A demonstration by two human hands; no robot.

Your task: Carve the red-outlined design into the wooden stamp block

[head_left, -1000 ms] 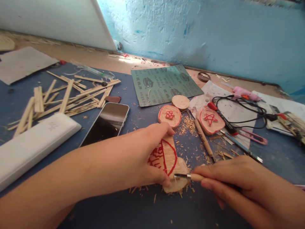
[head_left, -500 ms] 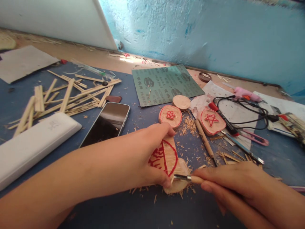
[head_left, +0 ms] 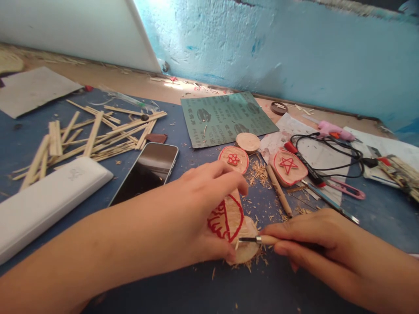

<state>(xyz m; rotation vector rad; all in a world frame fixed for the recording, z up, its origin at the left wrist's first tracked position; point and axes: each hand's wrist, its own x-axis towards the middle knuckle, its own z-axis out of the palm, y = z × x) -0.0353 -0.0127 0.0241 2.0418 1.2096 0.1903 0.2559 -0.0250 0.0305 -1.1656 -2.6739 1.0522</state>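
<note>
Over on the counter, the left hand, curved wide, steadies a red-marked board, thumb at its near edge. The right hand is closed round a gouge, blade at the board's near corner, above a pale disc. Shavings lie beyond.

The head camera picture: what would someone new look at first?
Probably the red-marked wood block in the middle, in the left hand, and the carving tool the right hand holds near its edge. Next, perhaps the red star on a wood slice farther right, then the blue wall behind.
</note>
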